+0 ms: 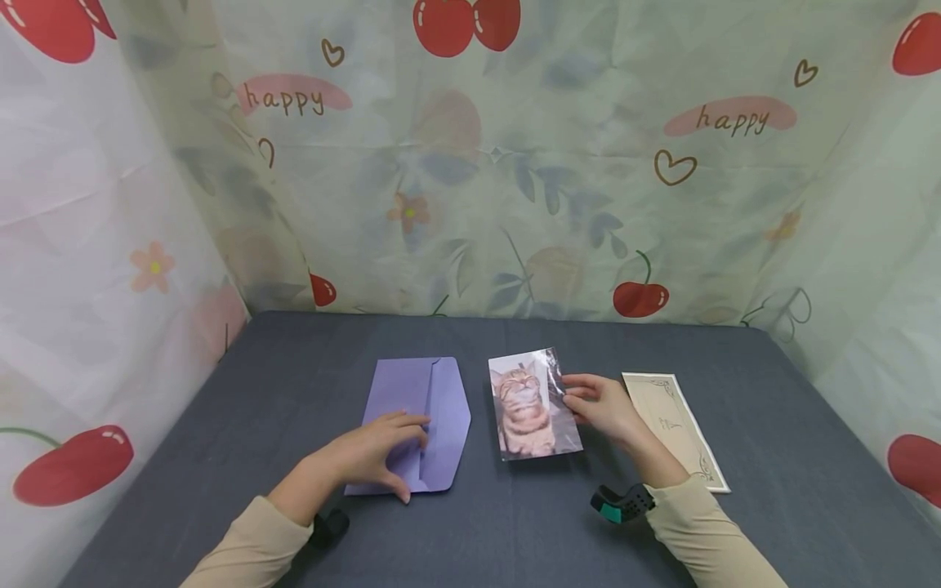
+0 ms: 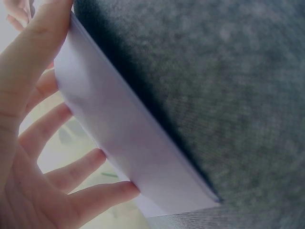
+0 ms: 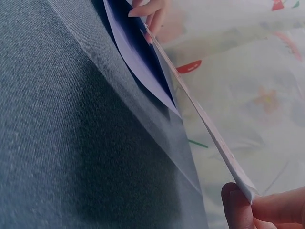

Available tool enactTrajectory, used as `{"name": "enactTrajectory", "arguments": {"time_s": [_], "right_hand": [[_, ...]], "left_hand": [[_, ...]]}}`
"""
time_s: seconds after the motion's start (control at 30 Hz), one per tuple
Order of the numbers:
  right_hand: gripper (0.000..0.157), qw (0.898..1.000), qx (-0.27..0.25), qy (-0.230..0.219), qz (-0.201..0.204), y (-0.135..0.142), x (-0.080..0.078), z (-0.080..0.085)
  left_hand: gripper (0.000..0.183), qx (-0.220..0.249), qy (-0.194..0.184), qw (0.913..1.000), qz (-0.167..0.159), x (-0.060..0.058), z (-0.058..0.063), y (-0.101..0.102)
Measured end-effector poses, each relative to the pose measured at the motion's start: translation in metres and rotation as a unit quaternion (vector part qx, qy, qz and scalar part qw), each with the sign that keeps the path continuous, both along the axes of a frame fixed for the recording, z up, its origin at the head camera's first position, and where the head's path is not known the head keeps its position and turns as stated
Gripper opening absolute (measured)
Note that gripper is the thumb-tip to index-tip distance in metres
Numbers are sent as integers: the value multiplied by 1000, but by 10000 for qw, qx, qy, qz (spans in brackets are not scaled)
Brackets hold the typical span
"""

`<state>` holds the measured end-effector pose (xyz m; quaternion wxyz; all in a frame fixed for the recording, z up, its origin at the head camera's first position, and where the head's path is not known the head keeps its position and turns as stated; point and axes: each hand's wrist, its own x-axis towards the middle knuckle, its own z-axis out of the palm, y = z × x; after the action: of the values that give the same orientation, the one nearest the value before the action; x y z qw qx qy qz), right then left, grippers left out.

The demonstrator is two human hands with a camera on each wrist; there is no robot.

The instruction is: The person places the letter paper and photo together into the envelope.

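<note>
A purple envelope [image 1: 446, 425] lies on the table with its pointed flap unfolded to the right. My left hand [image 1: 378, 452] rests on it with fingers spread, the thumb at the near edge; in the left wrist view several fingertips [image 2: 97, 156] touch the envelope's surface [image 2: 112, 124]. To the right, a glossy picture card of a cat [image 1: 525, 408] is raised off the table, its picture side facing the head camera. My right hand [image 1: 604, 408] pinches the card's right edge between thumb and fingers. The right wrist view shows this card [image 3: 209, 126] edge-on.
A cream card with ornamental corners [image 1: 665, 416] lies on the right, partly behind my right forearm. A dark cloth covers the table [image 1: 515, 539]. Printed curtains [image 1: 470, 204] stand at the back and both sides.
</note>
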<state>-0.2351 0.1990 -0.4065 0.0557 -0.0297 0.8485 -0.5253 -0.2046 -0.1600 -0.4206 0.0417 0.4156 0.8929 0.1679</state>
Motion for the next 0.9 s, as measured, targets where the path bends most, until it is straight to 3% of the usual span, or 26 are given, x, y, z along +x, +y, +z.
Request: {"name": "enactTrajectory", "arguments": {"time_s": [0.9], "right_hand": [[36, 9998, -115, 40, 163, -30, -4, -8]], "left_hand": [[57, -127, -280, 9993, 201, 0, 1, 1]]}}
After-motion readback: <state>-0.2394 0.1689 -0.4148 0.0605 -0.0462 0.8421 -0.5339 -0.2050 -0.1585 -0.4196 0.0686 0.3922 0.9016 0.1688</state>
